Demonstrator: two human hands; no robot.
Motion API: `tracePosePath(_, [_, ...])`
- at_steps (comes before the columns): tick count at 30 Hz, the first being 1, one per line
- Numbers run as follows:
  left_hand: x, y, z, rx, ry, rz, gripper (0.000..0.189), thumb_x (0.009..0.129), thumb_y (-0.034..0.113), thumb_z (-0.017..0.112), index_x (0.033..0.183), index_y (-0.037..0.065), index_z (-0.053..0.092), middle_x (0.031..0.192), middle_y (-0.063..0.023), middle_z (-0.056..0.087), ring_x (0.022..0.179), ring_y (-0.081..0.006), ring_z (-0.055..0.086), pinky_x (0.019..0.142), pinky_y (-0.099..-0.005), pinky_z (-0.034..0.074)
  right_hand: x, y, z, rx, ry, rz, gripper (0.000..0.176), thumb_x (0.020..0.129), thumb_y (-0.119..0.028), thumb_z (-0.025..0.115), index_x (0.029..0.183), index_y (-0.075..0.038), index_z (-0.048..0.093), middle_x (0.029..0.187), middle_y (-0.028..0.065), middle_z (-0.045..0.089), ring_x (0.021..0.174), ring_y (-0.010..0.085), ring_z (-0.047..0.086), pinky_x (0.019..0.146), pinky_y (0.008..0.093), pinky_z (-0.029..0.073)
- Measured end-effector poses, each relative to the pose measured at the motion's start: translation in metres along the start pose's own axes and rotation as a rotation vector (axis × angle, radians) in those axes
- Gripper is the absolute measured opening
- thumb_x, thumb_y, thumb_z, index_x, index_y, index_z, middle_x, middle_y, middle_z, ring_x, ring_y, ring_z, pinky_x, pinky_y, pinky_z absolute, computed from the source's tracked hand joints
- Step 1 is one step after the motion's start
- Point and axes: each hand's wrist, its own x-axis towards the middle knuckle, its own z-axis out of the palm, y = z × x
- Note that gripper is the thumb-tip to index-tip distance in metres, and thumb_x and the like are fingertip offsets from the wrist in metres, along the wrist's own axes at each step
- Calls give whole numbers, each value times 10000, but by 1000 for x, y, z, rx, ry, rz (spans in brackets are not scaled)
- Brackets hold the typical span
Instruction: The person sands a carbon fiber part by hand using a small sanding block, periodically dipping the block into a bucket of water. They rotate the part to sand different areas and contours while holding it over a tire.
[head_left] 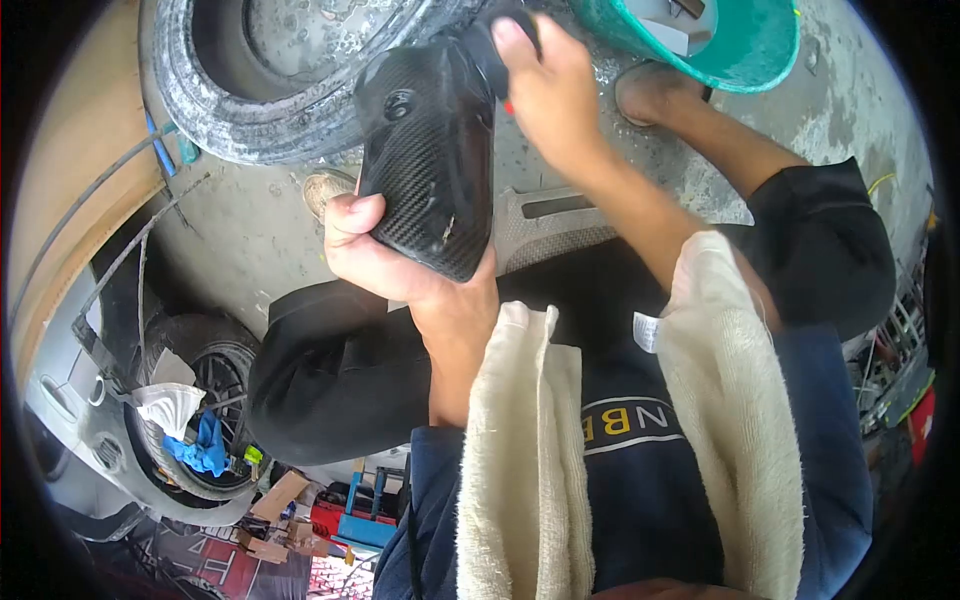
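A glossy black carbon-fibre cover (428,150), with a woven pattern and a recessed hole near its upper left, is held up in front of me. My left hand (400,255) wraps round its lower end, thumb pressed on the left edge. At the upper right of the cover, my right hand (550,85) grips a black rounded piece (488,52), its thumb lying over the top. That piece overlaps the cover's upper edge in this view, and I cannot tell whether it is a separate pad or part of the cover. A small pale mark shows near the cover's bottom.
An old grey tyre (250,130) lies beyond the cover on the concrete floor. A green tub (740,70) with water stands at upper right. Lower left are a wheel (215,370), blue gloves (200,445) and cardboard pieces (280,497). A towel (520,450) hangs from my neck.
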Motion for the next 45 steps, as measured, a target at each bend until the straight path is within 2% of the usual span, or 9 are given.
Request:
tracePosePath(3, [-2, 0, 7, -18, -114, -60, 698, 624, 211, 499, 1202, -175, 569, 1140, -320, 640, 1058, -449, 637, 1033, -503, 484, -34, 18, 8, 181, 188, -113, 319, 981, -279, 579, 853, 12, 610, 682, 161, 614, 645, 233, 605, 622, 397, 457])
tracePosePath(6, [3, -4, 3, -30, -106, -13, 793, 632, 259, 530, 1268, -212, 483, 1288, -372, 553, 1185, -517, 551, 1126, -559, 379, 1, 1, 0, -81, 81, -33, 291, 971, -261, 591, 881, 14, 616, 699, 175, 626, 654, 263, 619, 635, 399, 468])
tracePosePath(7, [0, -6, 10, -3, -72, -14, 682, 622, 210, 497, 1184, -166, 581, 1119, -305, 652, 1038, -439, 647, 1015, -514, 496, 6, -12, 1, -81, 74, -9, 272, 966, -237, 597, 876, 18, 609, 704, 181, 628, 656, 293, 619, 639, 411, 469])
tracePosePath(21, [1, -10, 17, 50, -136, 33, 640, 609, 158, 498, 1164, -148, 582, 1084, -266, 665, 985, -395, 656, 967, -432, 515, -42, -9, -14, -97, 42, -383, 238, 906, -197, 666, 857, 22, 588, 829, 189, 598, 766, 387, 600, 687, 428, 469])
tracePosePath(32, [-2, -28, 13, 26, -103, 124, 533, 639, 78, 476, 1122, -122, 579, 1079, -227, 642, 987, -330, 646, 935, -387, 526, -22, -11, -14, -301, 16, -471, 199, 915, -171, 647, 869, 10, 577, 813, 189, 567, 742, 391, 580, 653, 419, 450])
tracePosePath(34, [-4, -45, 5, 335, -16, 353, 571, 618, 45, 455, 1156, -117, 558, 1063, -217, 646, 979, -313, 649, 910, -370, 537, 5, -14, -2, -197, 48, -532, 192, 900, -157, 654, 876, 15, 572, 828, 197, 577, 754, 397, 579, 669, 426, 453])
tracePosePath(35, [-6, -47, 7, 309, 5, 403, 402, 630, 4, 453, 980, -115, 611, 1143, -221, 623, 975, -302, 650, 899, -371, 540, -3, -11, -5, -228, 45, -490, 192, 902, -161, 654, 889, 15, 579, 827, 197, 579, 757, 398, 577, 673, 420, 455])
tracePosePath(38, [-5, -32, 16, 133, -9, 182, 623, 621, 167, 479, 1140, -160, 587, 1066, -254, 664, 991, -357, 649, 964, -398, 503, -31, -12, -19, -186, -5, -440, 191, 905, -166, 660, 913, 14, 596, 823, 192, 582, 753, 384, 577, 677, 404, 456])
tracePosePath(45, [0, -34, 11, 189, -57, 270, 519, 624, 73, 468, 1076, -151, 588, 1126, -232, 630, 1005, -318, 650, 944, -368, 519, -19, -15, -13, -138, -26, -432, 203, 916, -167, 676, 880, 19, 603, 785, 146, 566, 695, 283, 557, 661, 357, 449])
